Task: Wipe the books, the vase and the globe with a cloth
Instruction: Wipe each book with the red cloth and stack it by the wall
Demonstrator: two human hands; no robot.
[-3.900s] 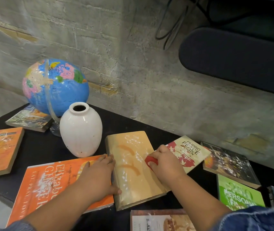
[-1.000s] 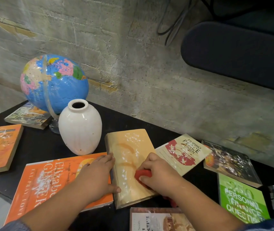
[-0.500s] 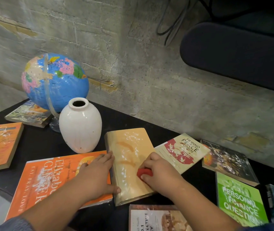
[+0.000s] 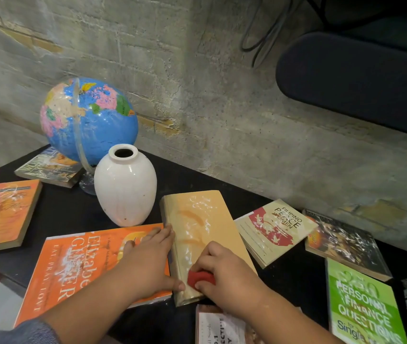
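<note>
A tan book (image 4: 204, 227) with white streaks lies in the middle of the black table (image 4: 73, 209). My right hand (image 4: 227, 276) grips a small red cloth (image 4: 200, 278) and presses it on the book's near left corner. My left hand (image 4: 147, 261) lies flat against the book's left edge, resting on a large orange book (image 4: 78, 269). Behind them stand a white vase (image 4: 125, 187) and a blue globe (image 4: 90, 120). Several more books lie around, some with white smears.
A rough concrete wall (image 4: 222, 108) runs close behind the table. A dark padded chair part (image 4: 356, 80) overhangs at the upper right. Books at right include a red-and-cream one (image 4: 274, 229), a dark one (image 4: 343, 242) and a green one (image 4: 361, 306). Another orange book (image 4: 1, 214) lies at left.
My right hand has slid the red cloth from the book's right side down toward its near left corner. My left hand has stayed on the book's left edge.
</note>
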